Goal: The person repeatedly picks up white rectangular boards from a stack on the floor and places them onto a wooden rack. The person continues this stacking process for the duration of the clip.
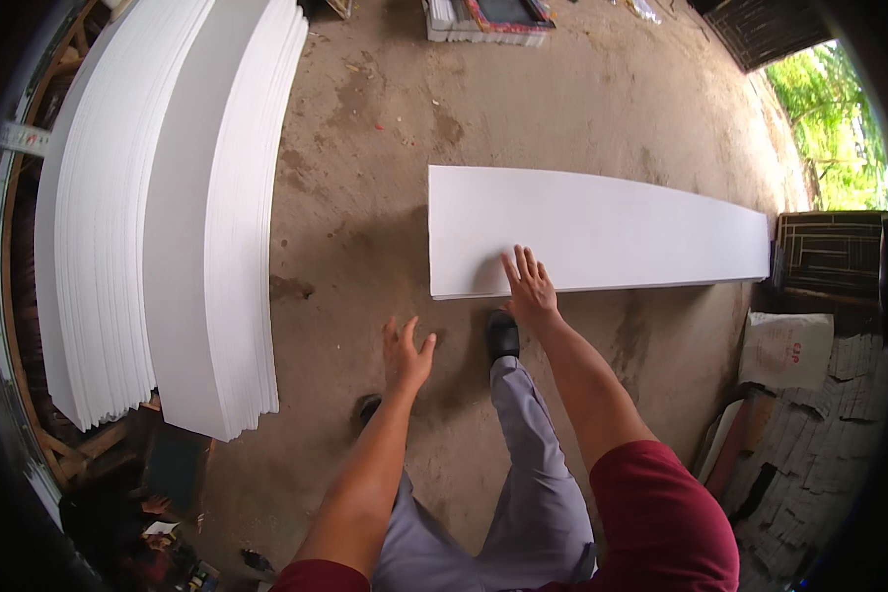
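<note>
A long white board (582,222), or a low stack of such boards, lies on the floor in front of me and stretches off to the right. My right hand (530,284) is over its near edge, fingers spread; I cannot tell whether it touches the surface. My left hand (407,357) hangs in the air over the floor, left of the board's near corner, with its fingers apart and nothing in them.
Two tall stacks of long white sheets (242,197) stand at the left. A smaller stack with a dark framed piece (488,30) lies at the far side. To the right are a white sack (787,350), piled grey pieces (809,464) and a bright opening (834,118). My shoe (503,333) is beside the board.
</note>
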Tool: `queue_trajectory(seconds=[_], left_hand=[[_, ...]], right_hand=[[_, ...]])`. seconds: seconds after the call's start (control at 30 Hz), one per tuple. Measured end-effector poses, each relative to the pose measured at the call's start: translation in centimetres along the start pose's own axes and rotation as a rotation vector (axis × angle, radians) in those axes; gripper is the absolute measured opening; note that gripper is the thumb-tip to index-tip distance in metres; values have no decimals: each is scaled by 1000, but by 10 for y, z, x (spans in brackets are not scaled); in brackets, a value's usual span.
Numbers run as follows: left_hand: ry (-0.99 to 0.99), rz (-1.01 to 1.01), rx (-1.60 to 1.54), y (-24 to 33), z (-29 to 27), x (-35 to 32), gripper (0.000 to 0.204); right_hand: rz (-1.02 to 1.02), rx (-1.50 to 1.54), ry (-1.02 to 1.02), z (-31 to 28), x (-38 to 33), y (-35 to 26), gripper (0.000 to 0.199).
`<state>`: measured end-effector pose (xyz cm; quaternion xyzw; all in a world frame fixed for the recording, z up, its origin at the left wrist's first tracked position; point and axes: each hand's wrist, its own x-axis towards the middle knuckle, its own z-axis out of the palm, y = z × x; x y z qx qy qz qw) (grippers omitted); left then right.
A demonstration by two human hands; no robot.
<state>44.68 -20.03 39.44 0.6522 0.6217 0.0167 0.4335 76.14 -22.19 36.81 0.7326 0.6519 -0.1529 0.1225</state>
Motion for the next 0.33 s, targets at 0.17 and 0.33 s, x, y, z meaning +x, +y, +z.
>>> queue_trajectory(seconds=[0.17,0.33], left_hand=[[46,97,54,62,45,27,60],[66,313,340,103,61,60,66]], right_hand=[[-198,-156,-35,29,23,30,119],[-337,-123,-5,34,33,58,112]])
